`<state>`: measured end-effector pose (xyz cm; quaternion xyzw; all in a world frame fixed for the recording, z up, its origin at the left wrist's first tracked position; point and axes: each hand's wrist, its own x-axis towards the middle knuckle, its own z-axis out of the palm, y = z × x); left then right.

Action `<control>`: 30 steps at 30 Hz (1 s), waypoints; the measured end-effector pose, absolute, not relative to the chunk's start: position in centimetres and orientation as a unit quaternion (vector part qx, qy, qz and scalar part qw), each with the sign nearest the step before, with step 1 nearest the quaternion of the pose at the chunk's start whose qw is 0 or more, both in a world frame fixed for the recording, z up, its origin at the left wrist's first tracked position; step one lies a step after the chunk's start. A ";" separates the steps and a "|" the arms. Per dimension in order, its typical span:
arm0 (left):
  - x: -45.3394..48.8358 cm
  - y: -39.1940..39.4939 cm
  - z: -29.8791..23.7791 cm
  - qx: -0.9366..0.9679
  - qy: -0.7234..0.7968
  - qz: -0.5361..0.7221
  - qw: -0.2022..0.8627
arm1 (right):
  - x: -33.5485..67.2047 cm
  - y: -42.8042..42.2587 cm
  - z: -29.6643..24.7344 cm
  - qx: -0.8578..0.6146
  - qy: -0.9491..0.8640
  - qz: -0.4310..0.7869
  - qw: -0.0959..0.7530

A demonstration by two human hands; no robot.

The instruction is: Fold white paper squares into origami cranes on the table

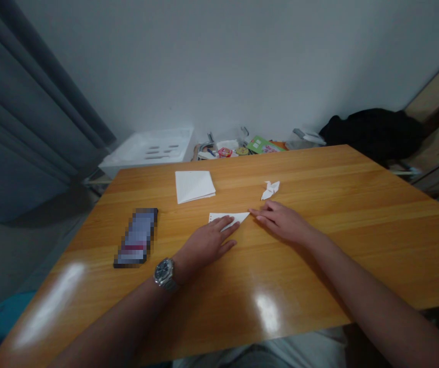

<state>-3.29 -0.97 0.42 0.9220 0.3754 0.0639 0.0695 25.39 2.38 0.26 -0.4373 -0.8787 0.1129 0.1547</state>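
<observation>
A white sheet folded into a triangle (238, 216) lies on the wooden table (319, 245). My left hand (207, 243), with a watch on its wrist, lies flat on the sheet's left part, fingers stretched out. My right hand (281, 221) rests flat beside it, its fingertips touching the triangle's right tip. A small white folded paper bird (270, 189) sits just beyond my right hand. A stack of white paper squares (194, 185) lies farther back on the left.
A phone (137, 237) lies on the table left of my left hand. Behind the table are a white plastic crate (150, 149), small clutter (238, 146) and a black garment (373, 130) by the wall. A curtain (23, 117) hangs at left.
</observation>
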 end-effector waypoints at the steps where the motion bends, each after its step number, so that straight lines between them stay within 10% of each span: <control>1: -3.3 -1.0 0.4 0.922 0.374 0.066 0.069 | 25.1 2.1 0.4 -0.418 -0.889 0.109 0.151; 30: -5.3 -0.6 0.9 0.938 0.316 0.076 0.117 | 24.1 1.4 0.7 -0.434 -0.886 0.053 0.158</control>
